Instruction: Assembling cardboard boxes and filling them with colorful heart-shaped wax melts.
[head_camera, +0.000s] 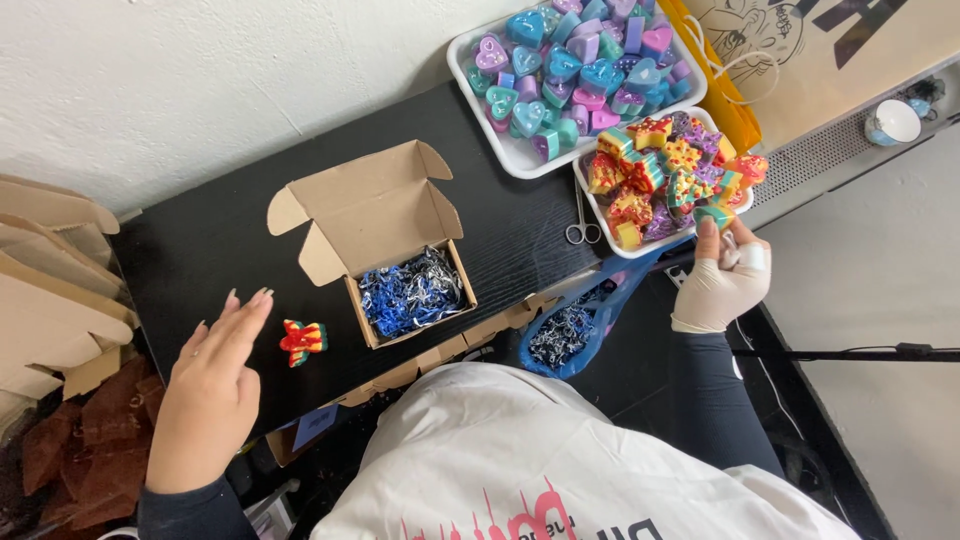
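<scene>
A black tabletop (230, 240) carries an open cardboard box (375, 215) of blue and silver shred, small scissors (582, 228) and a white tray (520, 155) of heart shapes. Flat cartons (50, 270) stack at one end; a blue bag (570, 335) hangs below.

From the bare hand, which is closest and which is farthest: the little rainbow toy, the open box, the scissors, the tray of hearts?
Measured from the left hand:
1. Rainbow toy, just beside the fingertips.
2. Open cardboard box, mid-table.
3. Scissors, by the trays.
4. Tray of hearts, at the far edge.
</scene>
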